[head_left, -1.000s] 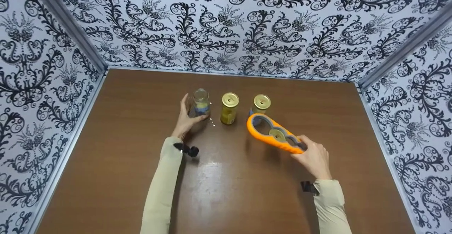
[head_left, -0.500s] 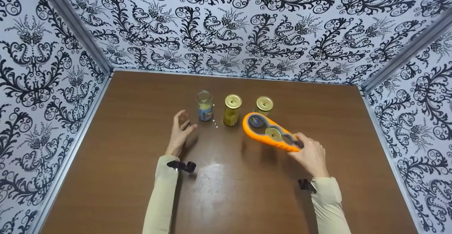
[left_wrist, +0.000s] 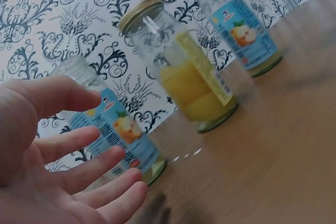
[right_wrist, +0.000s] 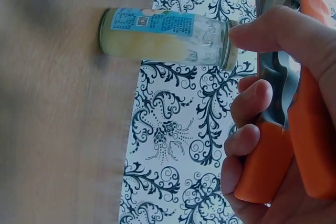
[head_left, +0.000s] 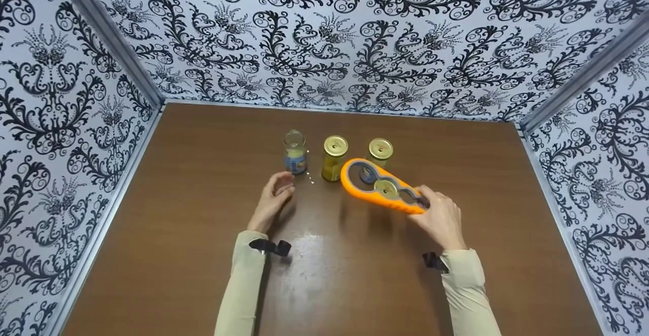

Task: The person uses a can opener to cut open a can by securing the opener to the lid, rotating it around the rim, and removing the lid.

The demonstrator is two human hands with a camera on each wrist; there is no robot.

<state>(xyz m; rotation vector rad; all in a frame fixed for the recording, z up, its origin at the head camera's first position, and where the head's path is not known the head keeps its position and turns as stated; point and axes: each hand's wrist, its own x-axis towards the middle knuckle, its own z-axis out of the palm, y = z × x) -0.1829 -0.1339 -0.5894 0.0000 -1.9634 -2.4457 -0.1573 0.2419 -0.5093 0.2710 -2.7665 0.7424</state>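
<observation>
My right hand (head_left: 440,219) grips the handles of an orange jar opener (head_left: 361,192) with grey inner rings. A gold lid (head_left: 387,188) sits in the opener's middle ring. My left hand (head_left: 274,201) holds nothing; its fingers are loosely bent, just in front of a lidless glass jar (head_left: 295,154) with a blue label. To the right of that jar stands a jar of yellow fruit (head_left: 332,168) with a gold lid. Farther right is another gold-lidded jar (right_wrist: 152,36), its label blue; the opener partly covers it in the head view.
Small white drops (head_left: 310,176) lie on the brown table (head_left: 228,143) between the left and middle jars. White walls (head_left: 324,47) with black scroll patterns enclose the table's back and sides.
My left hand has let go of the lidless jar and drawn back toward me. My right hand has carried the opener with the lid slightly to the left.
</observation>
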